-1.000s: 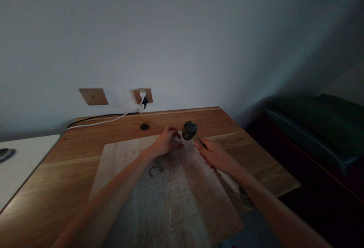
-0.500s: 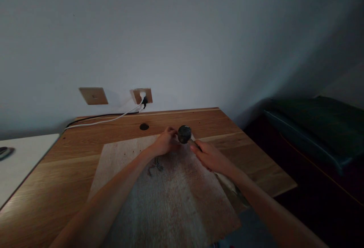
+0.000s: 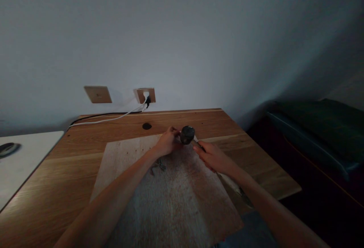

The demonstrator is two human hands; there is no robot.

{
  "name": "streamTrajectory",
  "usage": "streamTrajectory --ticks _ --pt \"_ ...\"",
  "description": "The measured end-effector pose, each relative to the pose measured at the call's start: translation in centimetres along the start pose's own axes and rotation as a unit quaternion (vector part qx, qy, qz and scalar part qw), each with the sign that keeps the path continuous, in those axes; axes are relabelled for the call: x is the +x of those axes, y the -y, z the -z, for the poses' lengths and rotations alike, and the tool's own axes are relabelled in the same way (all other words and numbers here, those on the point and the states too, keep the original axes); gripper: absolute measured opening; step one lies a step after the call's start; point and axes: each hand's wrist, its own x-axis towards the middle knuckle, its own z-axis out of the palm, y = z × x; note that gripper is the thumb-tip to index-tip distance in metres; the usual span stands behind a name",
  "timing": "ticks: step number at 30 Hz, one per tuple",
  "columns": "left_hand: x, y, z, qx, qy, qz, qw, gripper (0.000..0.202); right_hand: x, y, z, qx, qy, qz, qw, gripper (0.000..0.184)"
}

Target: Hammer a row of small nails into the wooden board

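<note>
My right hand (image 3: 212, 156) is wrapped round the handle of a mallet with a dark round head (image 3: 187, 134). The head is raised over the far part of a thin wooden board (image 3: 167, 202), close to my left fingertips. My left hand (image 3: 168, 142) is closed in a pinch at the board's far edge; what it pinches is too small and dark to make out. A small heap of thin metal pieces, possibly nails (image 3: 161, 165), lies on the board beside my left forearm. Several small dark dots (image 3: 135, 150) run in a row along the board's far left part.
The board lies on a wooden table (image 3: 256, 157) against a wall. A socket (image 3: 146, 95) with plugs and cables (image 3: 108, 119) is behind it. At left is a white surface (image 3: 31, 153) with a dark round object (image 3: 9, 149). A dark green cushion-like shape (image 3: 318, 126) is at right.
The view has shifted slightly, so everything appears a little further right. My left hand keeps its pinch and my right hand keeps hold of the mallet, its head still beside the left fingers.
</note>
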Motion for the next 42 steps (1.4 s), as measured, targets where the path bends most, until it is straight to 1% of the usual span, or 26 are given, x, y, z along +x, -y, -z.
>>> streamTrajectory --ticks 4,8,13,16,18,25,29,31,33,34,36,38,40,42 --pt "0.0 -0.1 -0.1 0.002 0.0 0.001 1.0 0.015 -0.1 -0.1 0.0 -0.02 -0.009 0.001 1.0 0.025" --pt "-0.1 -0.2 0.1 -0.006 -0.006 0.004 1.0 0.019 -0.1 -0.1 0.1 -0.034 -0.005 0.0 0.999 0.026" --pt "-0.1 -0.3 0.2 -0.003 0.009 0.007 1.0 0.019 0.0 0.0 0.1 -0.049 -0.004 0.006 0.999 0.026" --pt "-0.1 -0.3 0.0 0.001 -0.008 0.021 1.0 0.021 0.0 0.1 0.1 -0.055 -0.002 0.006 0.998 0.026" --pt "0.0 -0.3 0.1 -0.005 -0.015 0.018 1.0 0.021 -0.1 0.1 0.0 -0.059 0.002 0.006 0.998 0.025" --pt "0.0 -0.4 0.4 -0.011 0.016 -0.008 1.0 0.02 0.0 -0.3 -0.2 -0.072 -0.003 0.022 0.997 0.026" --pt "0.3 -0.7 0.6 -0.005 0.019 0.007 1.0 0.023 0.0 -0.2 -0.1 -0.077 -0.001 0.024 0.997 0.024" --pt "0.2 -1.0 1.6 -0.009 0.02 0.019 1.0 0.026 -0.3 -0.2 0.1 -0.075 0.002 0.021 0.997 0.025" --pt "-0.3 -1.3 3.2 0.007 0.033 0.012 0.999 0.022 -0.9 -0.5 0.4 -0.071 -0.003 0.014 0.997 0.026" --pt "-0.8 -1.6 4.2 0.027 0.052 0.001 0.998 0.018 -1.2 -0.8 0.4 -0.07 -0.006 0.008 0.998 0.027" --pt "-1.9 -2.2 6.2 0.091 0.108 -0.023 0.99 0.013 -1.9 -1.7 0.4 -0.07 -0.007 -0.008 0.998 0.028" --pt "-3.2 -3.0 7.7 0.162 0.153 -0.022 0.975 0.011 -2.4 -2.6 0.2 -0.073 -0.002 -0.023 0.997 0.029" --pt "-4.2 -3.9 8.3 0.212 0.178 -0.014 0.961 0.009 -2.6 -3.4 -0.2 -0.078 0.0 -0.032 0.996 0.03" --pt "-4.6 -4.5 8.2 0.24 0.194 -0.017 0.951 0.008 -2.6 -3.9 -0.5 -0.081 0.0 -0.038 0.996 0.033"
